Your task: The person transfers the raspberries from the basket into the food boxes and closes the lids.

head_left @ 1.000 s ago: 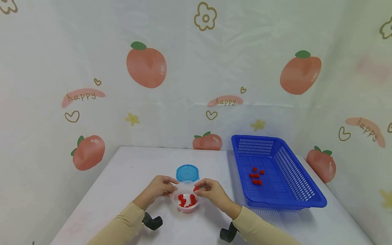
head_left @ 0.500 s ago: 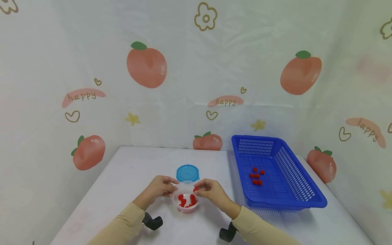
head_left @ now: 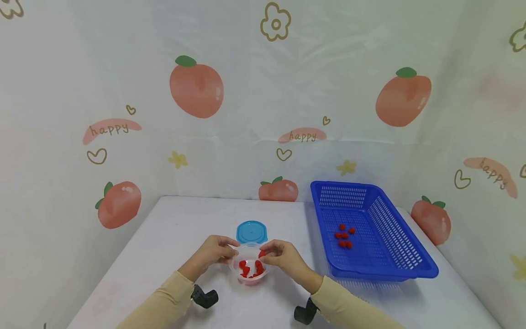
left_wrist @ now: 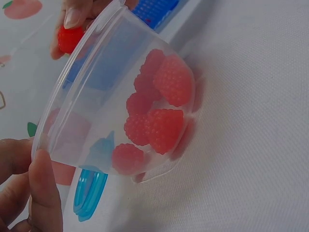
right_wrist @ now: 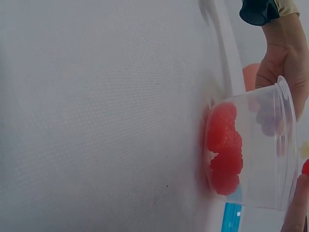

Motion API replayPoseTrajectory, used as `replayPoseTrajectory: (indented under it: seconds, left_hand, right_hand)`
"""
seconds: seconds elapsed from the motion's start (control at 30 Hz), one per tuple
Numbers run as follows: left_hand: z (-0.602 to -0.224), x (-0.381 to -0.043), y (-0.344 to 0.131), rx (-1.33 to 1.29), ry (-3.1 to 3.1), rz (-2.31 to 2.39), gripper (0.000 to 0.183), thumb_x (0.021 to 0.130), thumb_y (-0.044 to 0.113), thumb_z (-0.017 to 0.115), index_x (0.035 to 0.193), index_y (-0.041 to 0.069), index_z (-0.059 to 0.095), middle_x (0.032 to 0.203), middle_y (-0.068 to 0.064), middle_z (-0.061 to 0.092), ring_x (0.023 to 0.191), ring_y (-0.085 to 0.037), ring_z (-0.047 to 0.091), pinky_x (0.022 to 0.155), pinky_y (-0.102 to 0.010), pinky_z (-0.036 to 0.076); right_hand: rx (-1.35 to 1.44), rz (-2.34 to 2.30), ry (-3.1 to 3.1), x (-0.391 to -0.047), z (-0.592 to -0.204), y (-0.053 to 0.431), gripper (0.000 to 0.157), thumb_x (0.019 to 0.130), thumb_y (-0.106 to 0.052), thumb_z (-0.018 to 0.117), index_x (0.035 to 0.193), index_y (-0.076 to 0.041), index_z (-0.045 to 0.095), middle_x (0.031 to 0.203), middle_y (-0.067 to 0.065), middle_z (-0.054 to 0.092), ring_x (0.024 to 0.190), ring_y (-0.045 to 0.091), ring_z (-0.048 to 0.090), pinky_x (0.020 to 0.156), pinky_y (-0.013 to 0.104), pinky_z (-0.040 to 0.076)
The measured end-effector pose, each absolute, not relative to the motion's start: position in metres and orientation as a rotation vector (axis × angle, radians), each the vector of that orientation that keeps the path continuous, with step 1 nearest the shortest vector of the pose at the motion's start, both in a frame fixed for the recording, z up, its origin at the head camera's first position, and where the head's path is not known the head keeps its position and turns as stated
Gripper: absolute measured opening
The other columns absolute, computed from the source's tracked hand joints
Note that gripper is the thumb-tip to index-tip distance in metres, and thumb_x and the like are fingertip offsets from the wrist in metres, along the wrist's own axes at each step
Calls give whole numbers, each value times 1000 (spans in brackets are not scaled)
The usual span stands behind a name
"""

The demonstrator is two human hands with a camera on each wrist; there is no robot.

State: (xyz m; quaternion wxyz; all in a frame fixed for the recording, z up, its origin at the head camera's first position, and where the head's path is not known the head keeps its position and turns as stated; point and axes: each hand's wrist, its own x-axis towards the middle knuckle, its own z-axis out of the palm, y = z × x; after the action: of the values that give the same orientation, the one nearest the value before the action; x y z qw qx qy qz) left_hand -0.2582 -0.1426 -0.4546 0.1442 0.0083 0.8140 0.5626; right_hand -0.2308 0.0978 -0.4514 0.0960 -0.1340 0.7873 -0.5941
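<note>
A small red textured berry [left_wrist: 70, 40] is pinched between the fingers of the right hand [head_left: 287, 260] just above the rim of a clear round plastic tub [left_wrist: 120, 53], which is pinched at its other side by the left hand's [head_left: 213, 252] fingers. More red berries [left_wrist: 173, 80] are contained in the tub, behind which a blue plastic lid [head_left: 251, 232] is laid on the white counter [head_left: 197, 214]; others are held in a blue rectangular perforated basket [head_left: 380, 242].

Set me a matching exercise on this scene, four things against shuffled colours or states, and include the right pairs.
1. tub
2. lid
3. basket
4. right grip

A. dark blue, slotted sides
B. pinching a held berry
C. see-through, red berries inside
D. light blue, lying on the table

Pairs: 1-C, 2-D, 3-A, 4-B
</note>
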Motion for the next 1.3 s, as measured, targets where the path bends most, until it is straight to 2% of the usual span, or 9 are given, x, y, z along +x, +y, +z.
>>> replayPoseTrajectory:
  seconds: [0.33,0.43,0.63,0.93,1.13,1.3]
  left_hand:
    - [-454,-258,-143,37,2350,1627,25,85,12,72,108,2,70,76,-5,65,60,-16,58,63,-26,56]
    - [-455,-257,-143,38,2353,1626,25,85,12,72,108,2,70,76,-5,65,60,-16,57,63,-26,56]
    - [-455,-257,-141,12,2371,1615,26,84,11,73,108,2,70,76,-5,65,60,-16,58,62,-26,57]
    - [-456,-257,-142,28,2361,1620,26,85,12,73,109,2,70,76,-5,65,60,-16,57,62,-26,56]
    - [-454,-255,-143,59,2344,1627,27,85,12,72,110,1,69,77,-5,65,60,-16,57,63,-26,56]
    - [-454,-257,-143,55,2341,1627,26,85,11,71,109,1,69,78,-6,66,60,-16,58,63,-26,56]
  right_hand:
    - [-389,-1755,2353,-218,-433,94,27,84,-2,71,108,8,64,101,21,67,84,16,65,80,31,58]
    - [-382,-1759,2350,-226,-448,96,27,83,-4,72,108,6,65,101,18,68,84,15,65,79,30,58]
    - [-382,-1767,2332,-229,-451,98,28,83,-8,74,107,2,67,100,13,69,84,13,65,79,27,58]
    - [-446,-1765,2281,-227,-448,104,30,88,-12,70,113,2,64,110,18,66,93,19,66,84,34,57]
    - [-516,-1813,2242,-225,-431,117,34,90,-12,67,118,4,59,118,24,62,102,24,65,87,34,56]
    - [-602,-1869,2244,-230,-404,137,36,90,-15,68,119,4,58,116,17,62,102,21,64,88,28,55]
